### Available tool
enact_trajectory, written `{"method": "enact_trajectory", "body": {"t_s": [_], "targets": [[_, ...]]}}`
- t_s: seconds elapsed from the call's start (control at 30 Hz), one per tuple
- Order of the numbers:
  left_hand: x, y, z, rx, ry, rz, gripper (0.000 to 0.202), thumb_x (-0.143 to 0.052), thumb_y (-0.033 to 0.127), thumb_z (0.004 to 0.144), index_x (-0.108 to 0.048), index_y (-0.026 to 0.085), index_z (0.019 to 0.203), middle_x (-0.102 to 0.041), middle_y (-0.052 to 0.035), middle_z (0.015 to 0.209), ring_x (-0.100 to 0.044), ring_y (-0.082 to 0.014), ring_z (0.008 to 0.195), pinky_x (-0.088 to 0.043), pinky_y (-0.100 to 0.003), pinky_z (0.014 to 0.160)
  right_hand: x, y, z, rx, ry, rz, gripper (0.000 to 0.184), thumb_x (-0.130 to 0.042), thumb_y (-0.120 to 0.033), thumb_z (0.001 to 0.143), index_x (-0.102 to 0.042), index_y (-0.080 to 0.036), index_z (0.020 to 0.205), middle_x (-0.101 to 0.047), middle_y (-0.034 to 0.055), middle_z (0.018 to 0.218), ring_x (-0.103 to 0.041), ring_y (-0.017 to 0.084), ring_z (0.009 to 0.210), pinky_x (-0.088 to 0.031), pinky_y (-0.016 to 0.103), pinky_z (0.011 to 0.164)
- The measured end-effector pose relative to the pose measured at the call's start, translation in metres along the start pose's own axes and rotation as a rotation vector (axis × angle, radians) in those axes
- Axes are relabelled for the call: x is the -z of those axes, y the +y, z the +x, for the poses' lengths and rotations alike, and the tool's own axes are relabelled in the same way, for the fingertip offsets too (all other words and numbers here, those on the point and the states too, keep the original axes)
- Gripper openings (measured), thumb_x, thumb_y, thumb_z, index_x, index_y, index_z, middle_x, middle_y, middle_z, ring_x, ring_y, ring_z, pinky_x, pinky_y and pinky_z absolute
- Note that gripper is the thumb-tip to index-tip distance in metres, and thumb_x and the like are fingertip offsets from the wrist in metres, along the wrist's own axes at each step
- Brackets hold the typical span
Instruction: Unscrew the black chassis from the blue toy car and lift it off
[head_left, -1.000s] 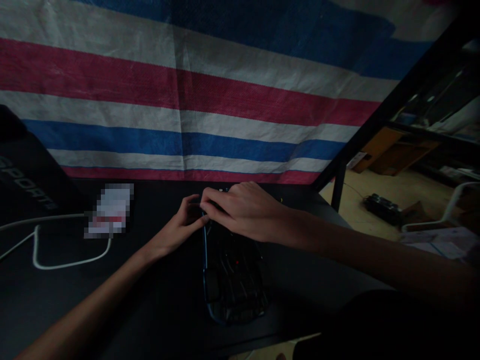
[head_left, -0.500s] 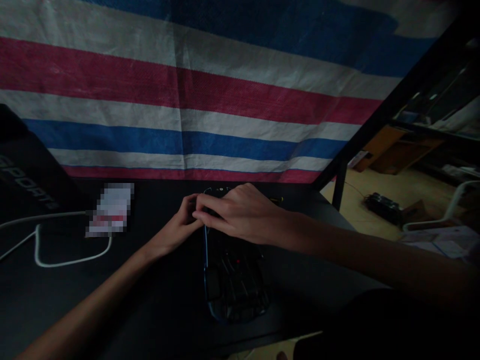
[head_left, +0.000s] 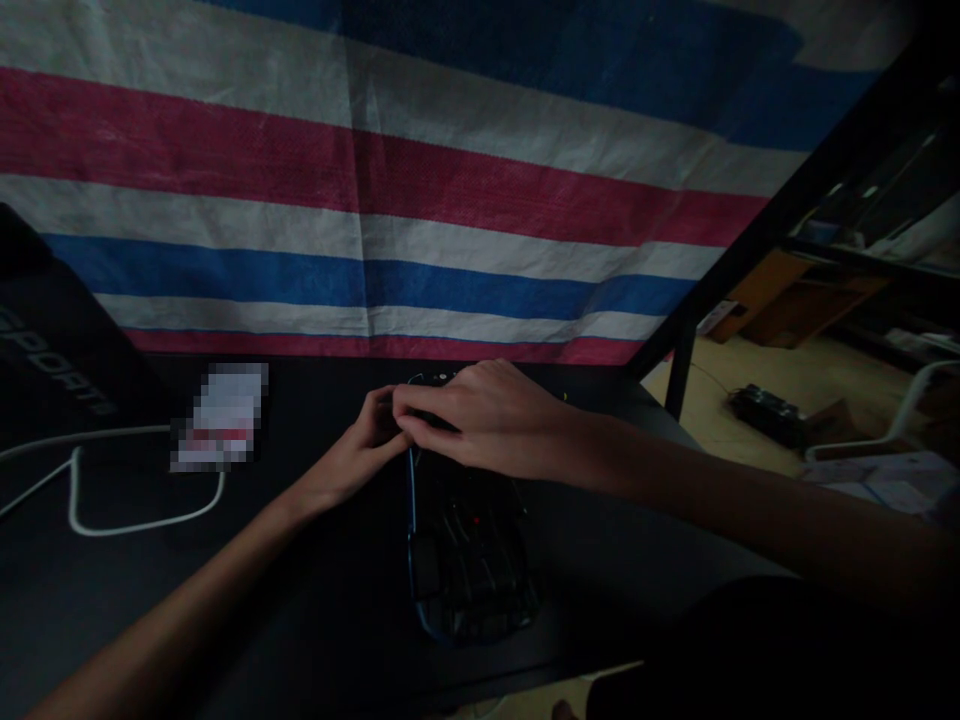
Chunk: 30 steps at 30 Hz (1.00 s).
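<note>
A dark toy car (head_left: 480, 565) with blue edging lies upside down on the black table, its underside facing up and a small red dot in the middle. My left hand (head_left: 375, 428) is closed around the far left corner of the car, thumb and fingers bent. Over the same far end, my right hand (head_left: 480, 415) is closed, its thumb and index finger meeting the left fingertips. Whatever lies between the fingertips is hidden by the hands and the dim light. The car's far end shows only in small parts behind the right hand.
A phone-like blurred item (head_left: 221, 415) with a white cable (head_left: 142, 527) lies on the left of the black table (head_left: 315, 610). A dark box with lettering (head_left: 67, 350) stands at far left. Striped sheeting (head_left: 450, 200) hangs behind. Beyond the right edge are the floor and a shelf.
My right hand has shifted and turned slightly at the car's far end, covering a yellow-tipped item behind it more. My left hand and the car stay nearly in place.
</note>
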<state>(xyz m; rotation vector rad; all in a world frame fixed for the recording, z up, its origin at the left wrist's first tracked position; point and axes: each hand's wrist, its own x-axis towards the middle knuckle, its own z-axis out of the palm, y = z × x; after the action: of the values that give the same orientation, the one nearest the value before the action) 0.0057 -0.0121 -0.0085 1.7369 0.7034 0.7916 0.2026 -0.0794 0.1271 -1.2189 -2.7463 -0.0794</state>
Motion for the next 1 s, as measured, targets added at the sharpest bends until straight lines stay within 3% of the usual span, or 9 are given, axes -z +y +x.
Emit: {"method": "enact_trajectory", "body": {"t_s": [0.13, 0.33, 0.43, 0.57, 0.67, 0.8, 0.9, 1.0], "targets": [[-0.001, 0.007, -0.001, 0.029, -0.004, 0.002, 0.053, -0.063, 0.045, 0.093, -0.039, 0.022, 0.134, -0.059, -0.0144, 0.136, -0.057, -0.0333, 0.132, -0.044, -0.056, 0.115, 0.004, -0.001, -0.002, -0.057, -0.013, -0.032, 0.034, -0.038, -0.039, 0.108, -0.066, -0.022, 0.113, -0.068, 0.0009, 0.073, -0.044, 0.014, 0.056, -0.016, 0.033, 0.058], [-0.003, 0.004, 0.001, -0.020, -0.016, -0.060, 0.058, -0.066, 0.043, 0.091, -0.037, 0.022, 0.137, -0.058, -0.0134, 0.139, -0.056, -0.0323, 0.134, -0.044, -0.055, 0.116, 0.006, 0.001, -0.007, 0.086, 0.015, 0.138, 0.023, -0.044, -0.021, 0.100, -0.062, -0.018, 0.115, -0.071, 0.0060, 0.107, -0.060, 0.016, 0.086, -0.029, 0.031, 0.065], [-0.001, 0.000, 0.001, -0.023, -0.002, -0.014, 0.061, -0.065, 0.042, 0.092, -0.034, 0.022, 0.141, -0.054, -0.0144, 0.146, -0.054, -0.0314, 0.137, -0.042, -0.054, 0.118, 0.005, 0.002, -0.006, 0.078, -0.035, 0.092, 0.027, -0.041, -0.025, 0.105, -0.060, -0.020, 0.123, -0.072, 0.0029, 0.093, -0.058, 0.015, 0.073, -0.026, 0.032, 0.062], [0.001, 0.000, 0.000, 0.003, -0.006, 0.011, 0.062, -0.064, 0.044, 0.093, -0.034, 0.022, 0.142, -0.057, -0.0143, 0.143, -0.057, -0.0324, 0.135, -0.046, -0.053, 0.114, 0.004, -0.002, -0.004, -0.007, -0.014, -0.041, 0.038, -0.031, -0.041, 0.110, -0.061, -0.020, 0.121, -0.068, 0.0012, 0.075, -0.046, 0.014, 0.055, -0.017, 0.034, 0.058], [0.000, 0.001, 0.000, -0.010, -0.009, -0.014, 0.060, -0.065, 0.044, 0.092, -0.037, 0.021, 0.141, -0.060, -0.0139, 0.139, -0.056, -0.0328, 0.134, -0.047, -0.052, 0.113, 0.005, -0.006, -0.005, -0.037, 0.020, -0.036, 0.032, -0.034, -0.035, 0.108, -0.057, -0.017, 0.122, -0.068, 0.0026, 0.079, -0.048, 0.015, 0.058, -0.017, 0.034, 0.057], [0.001, -0.008, 0.001, -0.035, 0.009, 0.030, 0.059, -0.066, 0.044, 0.092, -0.040, 0.020, 0.139, -0.057, -0.0141, 0.143, -0.054, -0.0329, 0.136, -0.042, -0.052, 0.117, 0.003, -0.006, -0.005, 0.068, 0.021, 0.060, 0.026, -0.044, -0.026, 0.102, -0.055, -0.017, 0.124, -0.070, 0.0030, 0.089, -0.054, 0.015, 0.067, -0.022, 0.031, 0.059], [0.005, -0.017, 0.000, -0.052, 0.046, 0.092, 0.065, -0.064, 0.047, 0.093, -0.037, 0.020, 0.145, -0.056, -0.0142, 0.144, -0.054, -0.0333, 0.136, -0.041, -0.051, 0.118, -0.002, -0.006, -0.002, 0.082, 0.037, -0.011, 0.029, -0.040, -0.035, 0.108, -0.062, -0.021, 0.120, -0.069, 0.0007, 0.079, -0.051, 0.014, 0.060, -0.019, 0.032, 0.059], [0.006, -0.020, 0.000, -0.077, 0.033, 0.114, 0.064, -0.063, 0.047, 0.093, -0.037, 0.022, 0.147, -0.056, -0.0129, 0.143, -0.054, -0.0336, 0.136, -0.043, -0.051, 0.117, -0.006, -0.008, 0.003, 0.004, 0.065, -0.120, 0.040, -0.037, -0.049, 0.109, -0.066, -0.022, 0.114, -0.068, 0.0014, 0.071, -0.050, 0.015, 0.056, -0.016, 0.033, 0.058]]}}
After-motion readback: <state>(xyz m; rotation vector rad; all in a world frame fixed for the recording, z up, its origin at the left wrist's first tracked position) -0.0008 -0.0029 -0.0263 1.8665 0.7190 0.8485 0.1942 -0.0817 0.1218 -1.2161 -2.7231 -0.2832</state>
